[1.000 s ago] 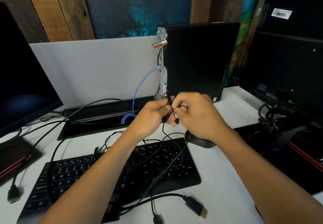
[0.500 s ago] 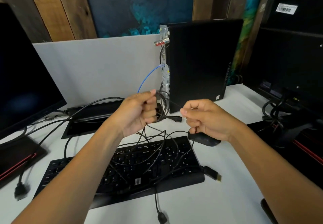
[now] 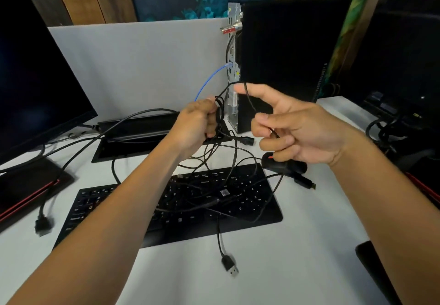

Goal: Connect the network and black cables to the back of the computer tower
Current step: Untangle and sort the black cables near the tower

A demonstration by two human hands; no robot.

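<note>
A black computer tower (image 3: 285,62) stands upright at the back of the desk, its metal rear panel (image 3: 232,71) facing left. A blue network cable (image 3: 209,78) is plugged into that panel. My left hand (image 3: 197,124) is closed around a bundle of tangled black cables (image 3: 220,112) just left of the panel. My right hand (image 3: 292,126) pinches one thin black cable (image 3: 248,97) that loops over its forefinger. A black power plug (image 3: 246,141) hangs near the tower's base. A loose USB plug (image 3: 230,265) lies on the desk in front.
A black keyboard (image 3: 181,209) under loose cables lies in front of me, with a black mouse (image 3: 283,165) and an HDMI plug (image 3: 307,183) to its right. Monitors stand at left (image 3: 35,85) and right (image 3: 404,66). A cable tray (image 3: 142,133) sits along the grey divider.
My hands have pulled apart. The right hand rose and drew one thin cable out of the bundle, which the left hand still grips. The loose cables shifted on the keyboard.
</note>
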